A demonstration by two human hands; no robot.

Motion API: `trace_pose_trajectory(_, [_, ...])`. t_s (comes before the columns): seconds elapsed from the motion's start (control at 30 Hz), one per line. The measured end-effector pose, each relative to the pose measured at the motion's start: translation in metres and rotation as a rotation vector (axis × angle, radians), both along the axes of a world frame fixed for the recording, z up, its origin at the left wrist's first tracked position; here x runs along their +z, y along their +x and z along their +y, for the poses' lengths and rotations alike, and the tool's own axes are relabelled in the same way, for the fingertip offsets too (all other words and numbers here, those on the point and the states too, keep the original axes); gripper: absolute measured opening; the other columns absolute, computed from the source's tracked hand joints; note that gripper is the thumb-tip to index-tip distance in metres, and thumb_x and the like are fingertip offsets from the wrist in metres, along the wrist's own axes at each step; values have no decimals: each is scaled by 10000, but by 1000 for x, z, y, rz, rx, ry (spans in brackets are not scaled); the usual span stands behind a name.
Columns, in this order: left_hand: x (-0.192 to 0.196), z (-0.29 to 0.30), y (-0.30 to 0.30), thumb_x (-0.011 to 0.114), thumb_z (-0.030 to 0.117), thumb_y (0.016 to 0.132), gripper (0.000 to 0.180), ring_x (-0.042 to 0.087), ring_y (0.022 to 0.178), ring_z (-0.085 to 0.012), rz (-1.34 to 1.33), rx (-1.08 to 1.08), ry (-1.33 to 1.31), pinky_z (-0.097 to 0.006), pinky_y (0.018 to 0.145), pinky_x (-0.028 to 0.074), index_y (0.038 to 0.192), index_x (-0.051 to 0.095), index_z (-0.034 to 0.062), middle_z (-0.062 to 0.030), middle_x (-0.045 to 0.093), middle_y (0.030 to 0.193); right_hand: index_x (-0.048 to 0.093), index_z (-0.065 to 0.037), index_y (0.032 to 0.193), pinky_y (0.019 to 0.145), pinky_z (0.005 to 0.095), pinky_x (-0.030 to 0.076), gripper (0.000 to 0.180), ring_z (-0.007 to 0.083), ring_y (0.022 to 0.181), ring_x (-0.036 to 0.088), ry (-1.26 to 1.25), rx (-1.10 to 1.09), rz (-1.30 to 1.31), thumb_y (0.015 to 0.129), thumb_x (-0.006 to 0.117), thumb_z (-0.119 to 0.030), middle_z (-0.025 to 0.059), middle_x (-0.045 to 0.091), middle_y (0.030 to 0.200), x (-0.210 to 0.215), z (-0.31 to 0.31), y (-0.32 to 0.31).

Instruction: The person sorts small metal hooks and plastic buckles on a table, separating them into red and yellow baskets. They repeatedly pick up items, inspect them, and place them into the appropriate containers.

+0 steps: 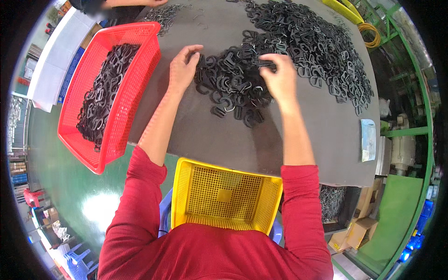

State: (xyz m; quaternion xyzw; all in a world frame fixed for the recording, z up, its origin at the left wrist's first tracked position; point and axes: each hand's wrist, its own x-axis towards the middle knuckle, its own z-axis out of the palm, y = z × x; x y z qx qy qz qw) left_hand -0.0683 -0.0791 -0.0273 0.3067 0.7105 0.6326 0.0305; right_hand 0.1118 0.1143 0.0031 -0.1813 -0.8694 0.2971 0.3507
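Note:
A big heap of small black plastic buckle parts (298, 42) covers the far right of a dark grey table (219, 135). A smaller pile of the same parts (228, 84) lies between my hands. My left hand (183, 67) rests on the left edge of this pile, fingers curled over a few pieces. My right hand (279, 77) sits on the pile's right side, fingertips pinched on a black part. Both red sleeves come up from the lower edge.
A red mesh basket (135, 93) holding black parts hangs over the table's left edge. An empty yellow mesh basket (224, 196) sits at my lap. Another person's hand (154, 3) is at the far edge. A small packet (368, 139) lies at right.

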Motion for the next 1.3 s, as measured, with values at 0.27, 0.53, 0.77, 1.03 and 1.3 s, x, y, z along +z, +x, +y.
trace_pose_trajectory(0.27, [19,-24,81,558,45,824,266,453,1239,-284,548,-90,-284,-479,1050,295,1083,603,83,-100,582,1178,631,-119,1045,962,434,375,369,315,1131,468,254,-43,-193,713,720,-253,114,530,1175,7,-20,60])
trace_pose_trajectory(0.53, [22,-7,51,587,132,835,354,429,1251,-309,589,-31,-328,-529,1053,258,1183,535,92,-109,534,1243,594,-181,1098,908,433,442,416,323,1108,501,286,-6,-293,702,722,-190,95,520,1187,-10,-31,57])
trace_pose_trajectory(0.77, [5,24,45,649,300,810,488,465,1180,-321,693,-238,-458,-443,1003,340,1241,517,114,-162,502,1265,600,-127,1085,885,432,432,385,332,1060,500,397,-241,-268,718,702,-184,118,499,1178,-8,-16,70])
trace_pose_trajectory(1.03, [40,47,44,623,71,818,129,605,779,-136,392,-162,-115,-285,696,485,937,672,61,-43,652,839,619,-160,1092,850,425,433,382,291,1066,503,282,-113,-309,731,717,-236,81,550,1125,-18,-54,73])
trace_pose_trajectory(1.3, [47,29,19,593,128,873,207,573,801,-66,-75,-404,-177,-228,715,478,1060,650,58,10,643,885,594,-107,1105,886,379,449,399,308,1045,528,360,86,-227,727,710,-162,89,557,1134,-2,-72,46])
